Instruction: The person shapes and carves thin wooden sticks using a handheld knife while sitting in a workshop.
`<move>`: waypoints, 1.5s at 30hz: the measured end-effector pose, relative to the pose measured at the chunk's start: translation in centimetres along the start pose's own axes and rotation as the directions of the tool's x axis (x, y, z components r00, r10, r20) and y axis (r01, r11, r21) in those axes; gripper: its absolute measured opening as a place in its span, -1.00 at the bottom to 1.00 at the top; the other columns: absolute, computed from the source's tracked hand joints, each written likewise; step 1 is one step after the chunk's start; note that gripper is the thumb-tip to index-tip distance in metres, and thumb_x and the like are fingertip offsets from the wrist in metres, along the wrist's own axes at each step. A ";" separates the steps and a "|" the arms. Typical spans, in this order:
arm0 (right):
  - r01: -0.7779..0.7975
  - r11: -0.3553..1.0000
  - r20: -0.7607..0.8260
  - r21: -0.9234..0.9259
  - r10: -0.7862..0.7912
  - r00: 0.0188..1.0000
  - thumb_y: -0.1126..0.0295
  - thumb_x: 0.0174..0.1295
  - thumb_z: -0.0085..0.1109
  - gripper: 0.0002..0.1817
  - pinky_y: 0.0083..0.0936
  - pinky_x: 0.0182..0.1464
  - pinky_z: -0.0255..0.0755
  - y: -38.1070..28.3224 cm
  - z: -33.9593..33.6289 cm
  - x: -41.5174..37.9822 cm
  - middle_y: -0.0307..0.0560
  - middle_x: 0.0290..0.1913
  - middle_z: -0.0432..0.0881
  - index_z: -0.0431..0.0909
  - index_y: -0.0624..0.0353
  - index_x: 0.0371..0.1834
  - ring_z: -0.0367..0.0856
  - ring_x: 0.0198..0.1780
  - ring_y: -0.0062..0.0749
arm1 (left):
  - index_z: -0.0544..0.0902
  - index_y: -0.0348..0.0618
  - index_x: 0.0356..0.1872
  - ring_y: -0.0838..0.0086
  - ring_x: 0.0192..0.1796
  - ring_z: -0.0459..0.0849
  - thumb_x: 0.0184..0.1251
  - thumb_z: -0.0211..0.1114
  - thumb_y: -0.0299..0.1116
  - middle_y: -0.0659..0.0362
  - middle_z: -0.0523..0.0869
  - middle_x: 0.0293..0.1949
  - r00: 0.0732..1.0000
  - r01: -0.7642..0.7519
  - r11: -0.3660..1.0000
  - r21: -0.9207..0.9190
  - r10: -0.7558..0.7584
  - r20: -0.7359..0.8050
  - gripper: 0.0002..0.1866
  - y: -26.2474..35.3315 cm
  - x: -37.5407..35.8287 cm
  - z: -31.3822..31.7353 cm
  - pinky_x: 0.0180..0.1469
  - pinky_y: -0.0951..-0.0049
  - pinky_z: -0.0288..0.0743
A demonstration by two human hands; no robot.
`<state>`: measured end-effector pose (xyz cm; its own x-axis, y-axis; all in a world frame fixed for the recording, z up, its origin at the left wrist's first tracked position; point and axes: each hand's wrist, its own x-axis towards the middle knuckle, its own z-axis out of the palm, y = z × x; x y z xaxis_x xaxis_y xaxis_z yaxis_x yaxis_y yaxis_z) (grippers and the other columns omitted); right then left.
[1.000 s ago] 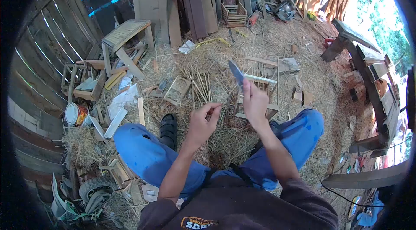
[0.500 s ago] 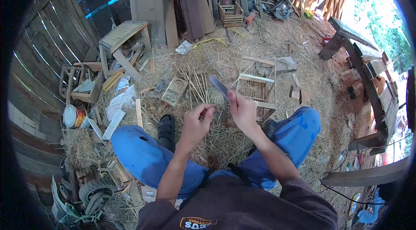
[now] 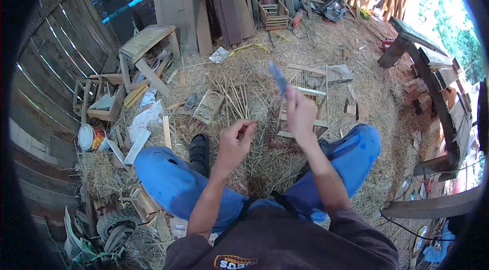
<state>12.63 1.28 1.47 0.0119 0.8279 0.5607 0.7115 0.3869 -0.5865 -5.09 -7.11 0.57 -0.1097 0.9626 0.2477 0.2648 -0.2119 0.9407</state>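
Observation:
My right hand point(image 3: 300, 116) is closed round the handle of a knife point(image 3: 277, 76), its broad grey blade pointing up and away from me. Lower and to the left, my left hand point(image 3: 235, 144) is pinched, thumb against fingers; whatever it may hold is too small to make out. Just beyond the right hand a cage-like wooden frame with thin bars point(image 3: 320, 109) rests on the ground. Thin wooden sticks point(image 3: 235, 101) lie in a loose bundle beyond my left hand, beside a small wooden panel with round holes point(image 3: 209, 105).
Straw and shavings cover the ground. A small wooden table point(image 3: 147, 41) stands at the back left, near a paint can point(image 3: 90, 137). A slatted crate point(image 3: 273, 16) and a circular saw point(image 3: 333, 10) are at the back. A heavy bench point(image 3: 433, 76) runs along the right.
My right hand has moved up and to the right with the knife, whose blade now points more steeply away. My left hand has shifted slightly right and stays pinched.

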 end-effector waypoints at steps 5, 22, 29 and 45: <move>0.149 0.988 0.097 0.030 -0.151 0.984 0.20 0.53 0.06 -0.75 -0.12 -0.52 0.42 0.0 0.8 -3.2 0.08 -0.58 0.58 0.70 0.03 -0.20 0.61 -0.58 0.04 | 0.72 -0.33 -0.07 0.65 -0.41 0.61 0.46 0.32 -0.40 0.16 0.74 -0.44 0.999 -0.035 0.998 0.061 0.035 -0.009 -0.81 -0.3 -0.1 0.6 -0.33 0.51 0.47; -0.096 0.994 0.078 -0.048 0.099 0.992 0.15 0.49 0.14 -0.74 -0.13 -0.53 0.42 0.7 1.3 0.2 0.08 -0.58 0.60 0.69 0.04 -0.27 0.62 -0.57 0.08 | 0.71 -0.32 -0.07 0.61 -0.44 0.62 0.49 0.28 -0.38 0.16 0.72 -0.48 0.990 -0.087 0.995 0.054 0.092 -0.104 -0.80 -0.8 0.2 0.0 -0.34 0.48 0.48; 0.143 0.989 0.085 -0.032 -0.140 0.987 0.22 0.49 0.14 -0.77 -0.11 -0.48 0.44 -0.3 1.2 -2.0 0.09 -0.55 0.62 0.71 0.05 -0.26 0.63 -0.52 0.09 | 0.71 -0.33 -0.06 0.61 -0.43 0.63 0.49 0.29 -0.39 0.12 0.74 -0.47 0.998 -0.002 0.995 0.095 0.008 -0.058 -0.80 0.1 0.1 -0.2 -0.33 0.46 0.50; 0.058 0.997 0.114 -0.058 -0.051 0.992 0.09 0.55 -0.01 -0.62 -0.09 -0.50 0.43 0.6 -0.4 -0.9 0.09 -0.62 0.59 0.68 0.06 -0.29 0.62 -0.58 0.07 | 0.71 -0.25 0.14 0.75 -0.48 0.43 0.54 0.25 -0.39 0.35 0.55 -0.54 0.983 0.186 0.970 -0.157 -0.183 0.032 -0.73 0.1 0.2 0.3 -0.43 0.60 0.34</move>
<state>13.34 0.59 0.92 -0.1045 0.8479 0.5197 0.7506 0.4101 -0.5181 -4.79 -6.88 0.67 -0.1259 0.9900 0.0640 0.0865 -0.0533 0.9948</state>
